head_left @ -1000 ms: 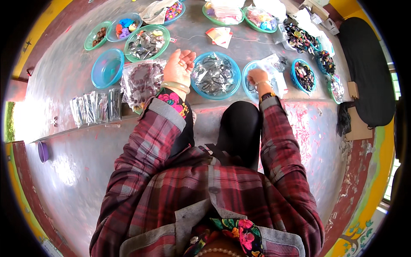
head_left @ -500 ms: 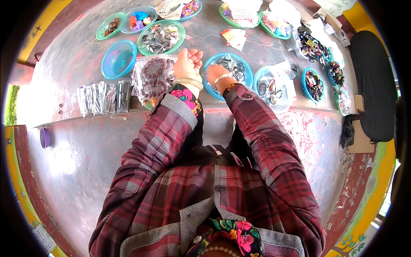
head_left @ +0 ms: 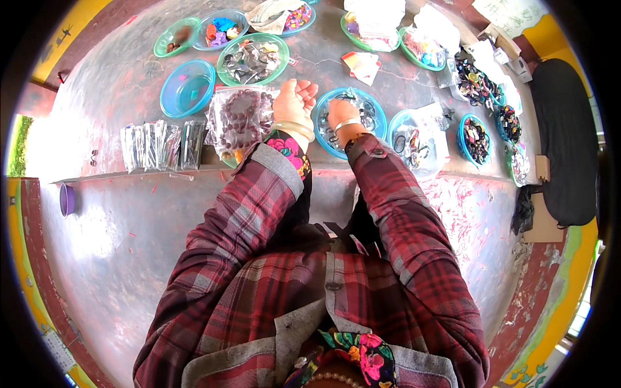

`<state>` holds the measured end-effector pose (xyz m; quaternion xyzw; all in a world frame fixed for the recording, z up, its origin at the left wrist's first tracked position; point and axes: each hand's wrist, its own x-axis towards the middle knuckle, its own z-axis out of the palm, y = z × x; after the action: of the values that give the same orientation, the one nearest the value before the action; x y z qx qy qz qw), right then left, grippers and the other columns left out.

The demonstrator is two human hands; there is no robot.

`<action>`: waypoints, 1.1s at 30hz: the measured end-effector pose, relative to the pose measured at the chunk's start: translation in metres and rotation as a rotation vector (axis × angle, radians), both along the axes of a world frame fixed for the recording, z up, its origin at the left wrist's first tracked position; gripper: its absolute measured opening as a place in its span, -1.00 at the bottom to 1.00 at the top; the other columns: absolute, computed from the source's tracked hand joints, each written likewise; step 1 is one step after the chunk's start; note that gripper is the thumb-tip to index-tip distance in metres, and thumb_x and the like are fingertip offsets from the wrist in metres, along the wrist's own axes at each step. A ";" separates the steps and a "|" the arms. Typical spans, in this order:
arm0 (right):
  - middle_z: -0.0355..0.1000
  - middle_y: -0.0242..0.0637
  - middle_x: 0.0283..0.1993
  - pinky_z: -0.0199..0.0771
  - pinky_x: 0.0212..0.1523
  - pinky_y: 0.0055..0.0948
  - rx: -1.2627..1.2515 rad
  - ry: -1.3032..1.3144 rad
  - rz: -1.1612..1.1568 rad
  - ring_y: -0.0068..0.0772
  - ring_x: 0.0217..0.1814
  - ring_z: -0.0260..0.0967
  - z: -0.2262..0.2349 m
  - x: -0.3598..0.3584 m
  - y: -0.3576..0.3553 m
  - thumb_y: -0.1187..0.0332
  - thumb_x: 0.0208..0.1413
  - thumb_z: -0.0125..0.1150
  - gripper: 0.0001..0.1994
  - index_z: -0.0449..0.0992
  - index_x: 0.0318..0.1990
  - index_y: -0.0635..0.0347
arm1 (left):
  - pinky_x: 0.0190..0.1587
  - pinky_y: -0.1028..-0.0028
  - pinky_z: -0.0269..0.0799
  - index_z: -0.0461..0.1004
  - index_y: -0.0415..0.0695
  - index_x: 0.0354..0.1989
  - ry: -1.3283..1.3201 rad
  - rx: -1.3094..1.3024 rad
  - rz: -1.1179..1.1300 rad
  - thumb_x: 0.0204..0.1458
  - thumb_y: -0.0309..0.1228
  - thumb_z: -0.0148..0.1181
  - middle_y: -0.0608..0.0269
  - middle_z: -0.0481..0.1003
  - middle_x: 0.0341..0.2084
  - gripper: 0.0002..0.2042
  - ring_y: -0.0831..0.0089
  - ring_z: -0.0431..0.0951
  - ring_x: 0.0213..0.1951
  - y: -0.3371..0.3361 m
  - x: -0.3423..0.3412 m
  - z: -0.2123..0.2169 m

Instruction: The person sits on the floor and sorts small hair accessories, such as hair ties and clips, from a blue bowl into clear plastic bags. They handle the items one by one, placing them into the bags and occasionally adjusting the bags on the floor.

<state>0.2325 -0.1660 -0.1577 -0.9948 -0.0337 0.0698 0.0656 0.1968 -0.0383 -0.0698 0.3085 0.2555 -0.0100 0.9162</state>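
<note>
Both hands work at the blue bowl of dark metal pieces, which sits just inside the near edge of the grey work surface. The right hand reaches into the bowl with fingers curled down; whether it has closed on a piece cannot be told. The left hand hovers at the bowl's left rim, half open, palm up; no item is visible in it. The step in hand appears to be picking small parts from the bowl. The next move likely calls for a fine pinch on one piece.

Packages:
- clear bag of dark red beads, left of the left hand;
- row of narrow clear sachets, along the near edge, further left;
- red-and-white card, beyond the bowl.
</note>
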 end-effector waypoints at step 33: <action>0.45 -0.28 -0.39 0.42 -0.41 -0.49 1.925 0.288 -0.379 -0.45 -0.42 0.41 0.117 -0.061 -0.048 0.40 -0.03 0.14 -0.86 0.48 -0.34 0.27 | -0.26 0.48 0.40 0.37 -0.18 -0.19 -0.369 0.030 -0.898 0.02 -0.31 0.04 0.30 0.45 -0.30 -0.76 0.50 0.46 -0.25 -0.024 -0.028 0.028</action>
<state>0.1720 -0.2139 -0.0411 -0.4882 0.0917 0.1214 0.8594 0.1690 -0.0627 -0.0416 0.3982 -0.0696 -0.3460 0.8467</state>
